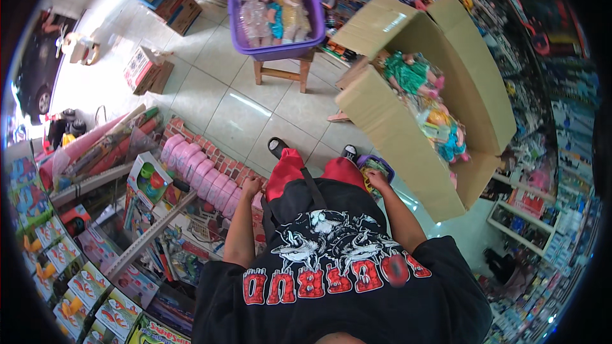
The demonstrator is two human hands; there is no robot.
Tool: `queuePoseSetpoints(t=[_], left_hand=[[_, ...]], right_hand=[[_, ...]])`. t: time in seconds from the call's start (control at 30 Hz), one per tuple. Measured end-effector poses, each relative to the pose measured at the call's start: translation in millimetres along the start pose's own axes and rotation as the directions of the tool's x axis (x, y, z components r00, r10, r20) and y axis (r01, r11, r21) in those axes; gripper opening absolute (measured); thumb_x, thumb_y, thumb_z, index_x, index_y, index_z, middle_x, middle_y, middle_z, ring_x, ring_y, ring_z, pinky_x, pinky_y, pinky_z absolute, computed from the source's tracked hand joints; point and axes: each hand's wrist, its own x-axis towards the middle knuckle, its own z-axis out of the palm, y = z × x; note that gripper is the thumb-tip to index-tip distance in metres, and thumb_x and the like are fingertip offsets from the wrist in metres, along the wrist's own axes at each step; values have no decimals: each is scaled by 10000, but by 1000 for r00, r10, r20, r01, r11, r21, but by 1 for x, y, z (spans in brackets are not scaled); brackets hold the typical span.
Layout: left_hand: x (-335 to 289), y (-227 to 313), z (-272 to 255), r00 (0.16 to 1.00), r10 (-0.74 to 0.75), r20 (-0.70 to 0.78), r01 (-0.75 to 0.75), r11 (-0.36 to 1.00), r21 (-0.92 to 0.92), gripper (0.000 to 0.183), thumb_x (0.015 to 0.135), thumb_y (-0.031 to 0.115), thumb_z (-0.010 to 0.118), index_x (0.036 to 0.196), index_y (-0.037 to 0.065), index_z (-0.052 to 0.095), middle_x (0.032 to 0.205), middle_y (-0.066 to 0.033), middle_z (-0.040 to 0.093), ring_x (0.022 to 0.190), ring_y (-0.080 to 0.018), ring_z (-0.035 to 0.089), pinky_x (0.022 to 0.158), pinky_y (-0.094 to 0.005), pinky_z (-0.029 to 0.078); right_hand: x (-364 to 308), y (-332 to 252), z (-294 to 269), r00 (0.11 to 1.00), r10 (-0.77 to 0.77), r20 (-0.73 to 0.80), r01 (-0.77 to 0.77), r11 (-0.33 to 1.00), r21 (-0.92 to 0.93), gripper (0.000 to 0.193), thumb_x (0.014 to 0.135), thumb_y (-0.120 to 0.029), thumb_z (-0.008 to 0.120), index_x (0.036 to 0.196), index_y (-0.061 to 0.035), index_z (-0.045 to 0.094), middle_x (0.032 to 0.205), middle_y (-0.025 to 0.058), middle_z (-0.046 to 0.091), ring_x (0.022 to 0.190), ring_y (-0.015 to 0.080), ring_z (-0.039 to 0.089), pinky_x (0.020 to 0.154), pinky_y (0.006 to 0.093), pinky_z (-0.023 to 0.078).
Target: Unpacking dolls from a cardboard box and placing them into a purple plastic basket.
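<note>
My left hand (253, 186) hangs beside my left thigh, close to a row of pink plastic-wrapped round items (203, 175). Its fingers look loosely curled, their tips turned from view. Beside the right thigh is my right hand (378, 180), next to a small purple basket (382, 164) with a yellowish item in it. Whether that hand touches the basket is unclear. Ahead, a purple tub (274, 52) holds several dolls in clear wrap (290, 9). To the right, a large open cardboard box (408, 143) contains more bagged dolls, one in a green dress (408, 73).
The tub rests on a wooden stool (280, 73). Smaller cartons (146, 70) stand on the tiled floor (239, 111) at far left. Boxed toys (89, 283) and a metal shelf edge (150, 236) crowd my left. Packed shelves (574, 153) line the right side.
</note>
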Motion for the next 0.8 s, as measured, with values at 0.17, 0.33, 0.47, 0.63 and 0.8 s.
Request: queuePoseSetpoints(t=[0.17,0.33,0.47,0.63,0.8], left_hand=[[-1,31,23,994,103,-37,-98,987,127,292,935,189,550,1092,-39,640,863,-138,694,676,-229,652,597,-352,541],[-19,57,83,997,66,37,-73,968,241,328,946,293,534,1152,55,628,951,-92,701,733,-186,656,588,-327,470],[-34,73,146,992,38,120,-65,971,231,287,946,236,562,1111,12,634,893,-59,671,648,-145,601,527,-294,460],[-31,119,189,924,353,-149,-348,936,58,254,995,281,534,1118,75,618,888,-2,614,773,-95,552,612,-251,433],[-69,249,219,133,887,-442,-683,405,608,274,978,156,548,1182,-28,539,1142,-122,555,957,-227,536,823,-322,456]], right_hand=[[-19,80,-8,975,137,175,-180,948,262,284,921,-246,573,968,12,683,822,155,720,662,241,704,580,352,553],[-50,167,-41,993,-112,31,111,994,14,265,886,-188,575,1065,-4,643,828,119,706,705,236,701,598,343,531],[-55,225,-67,955,-61,-291,185,888,421,268,908,-200,574,1077,-4,643,859,110,700,740,216,690,616,335,532],[-81,277,-127,725,267,-635,479,466,744,274,944,-220,574,1098,-4,643,910,95,692,800,183,671,647,320,533],[-94,317,-260,317,776,-545,548,319,773,228,977,-222,547,1018,-25,654,796,24,602,679,104,553,578,265,433]])
